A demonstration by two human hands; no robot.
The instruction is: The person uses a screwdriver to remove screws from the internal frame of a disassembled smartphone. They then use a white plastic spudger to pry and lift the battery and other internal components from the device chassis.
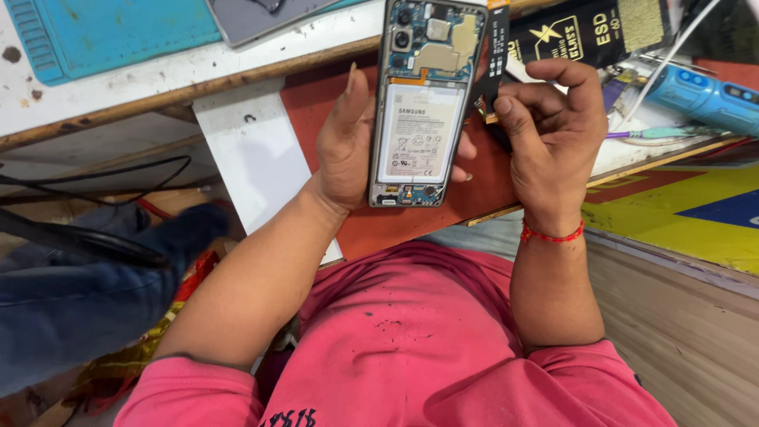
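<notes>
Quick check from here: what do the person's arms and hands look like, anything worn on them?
Both forearms are bare. The left hand wears nothing visible: no ring, watch or glove. The right hand is also ungloved, with a thin red thread bracelet tied around the wrist. Short pink sleeves of a pink shirt cover only the upper arms, near the bottom edge of the view.

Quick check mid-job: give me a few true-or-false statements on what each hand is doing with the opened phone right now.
1. The left hand holds the opened phone with its insides facing up. True.
2. The right hand is empty. False: it pinches a black flex strip beside the phone.
3. A red thread band is on the right wrist. True.
4. The phone lies flat on the teal mat. False: it is held up, off the mat.
</notes>
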